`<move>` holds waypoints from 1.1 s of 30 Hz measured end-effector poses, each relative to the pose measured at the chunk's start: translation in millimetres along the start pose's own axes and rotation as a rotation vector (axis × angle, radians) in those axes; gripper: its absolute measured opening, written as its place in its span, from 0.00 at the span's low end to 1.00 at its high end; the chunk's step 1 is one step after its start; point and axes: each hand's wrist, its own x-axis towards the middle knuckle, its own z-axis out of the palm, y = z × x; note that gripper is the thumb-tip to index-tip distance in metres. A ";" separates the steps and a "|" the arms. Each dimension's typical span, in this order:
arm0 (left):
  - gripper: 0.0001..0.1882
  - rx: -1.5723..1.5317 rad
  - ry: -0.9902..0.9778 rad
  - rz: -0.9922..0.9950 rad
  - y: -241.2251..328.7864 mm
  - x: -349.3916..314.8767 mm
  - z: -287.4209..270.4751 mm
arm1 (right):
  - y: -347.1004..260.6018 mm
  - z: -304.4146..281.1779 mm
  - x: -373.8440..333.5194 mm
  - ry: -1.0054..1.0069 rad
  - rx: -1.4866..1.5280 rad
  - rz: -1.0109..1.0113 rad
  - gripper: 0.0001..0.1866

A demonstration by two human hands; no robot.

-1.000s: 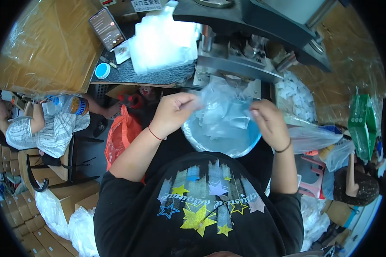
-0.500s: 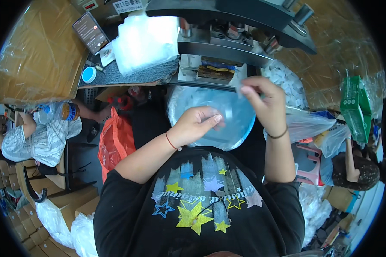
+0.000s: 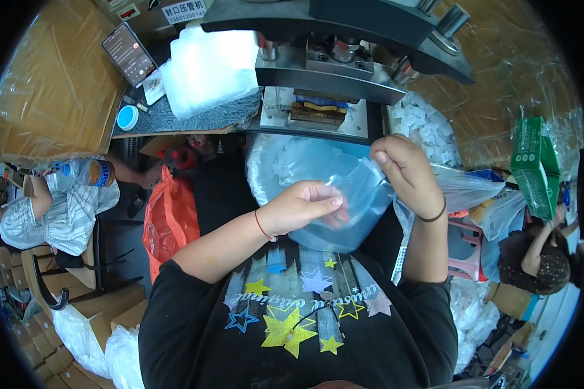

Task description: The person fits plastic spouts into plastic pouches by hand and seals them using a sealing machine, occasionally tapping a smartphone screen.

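A clear plastic bag (image 3: 340,236) hangs spread in front of my torso. My right hand (image 3: 405,172) is closed on its upper right corner, with the fingers curled and the thumb pressed on the film. On the bag's left side is my left hand (image 3: 308,206), its thumb lying over the film and its fingertips showing faintly through the plastic; it seems to hold the bag loosely. Behind the bag stands a round tub (image 3: 258,178) lined with clear plastic, with small whitish pieces inside. Above it sits the press's white plate (image 3: 279,117), carrying a wooden die block (image 3: 318,115) with blue and yellow strips.
A dark metal press (image 3: 363,32) spans the far side. Stacked translucent sheets (image 3: 211,71), a phone (image 3: 128,55) and a blue-lidded jar (image 3: 128,117) lie to its left. White scraps (image 3: 425,129) are heaped at right. A red bag (image 3: 169,223) stands at left; two people sit to the sides.
My right hand has moved down and slightly right, and the clear bag now hangs spread from it. My left hand has shifted a little toward me. The view has moved slightly.
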 end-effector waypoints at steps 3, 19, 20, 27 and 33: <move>0.13 -0.113 -0.065 -0.134 1.9 -0.9 3.6 | 6.9 -1.0 0.3 -0.073 0.091 -0.060 0.11; 0.15 0.104 0.096 -0.060 -8.5 -4.4 -5.8 | 33.7 22.6 -5.5 -0.262 0.883 0.242 0.17; 0.15 0.103 0.096 -0.061 -9.8 -4.1 -6.5 | 32.1 23.1 -5.3 -0.262 0.884 0.244 0.17; 0.10 0.427 0.212 0.085 -4.2 -5.7 -9.1 | 31.8 22.5 -13.6 0.006 0.924 0.309 0.16; 0.11 0.653 0.281 0.122 -2.4 -6.6 -7.7 | 21.1 31.5 -19.9 0.287 0.780 0.150 0.12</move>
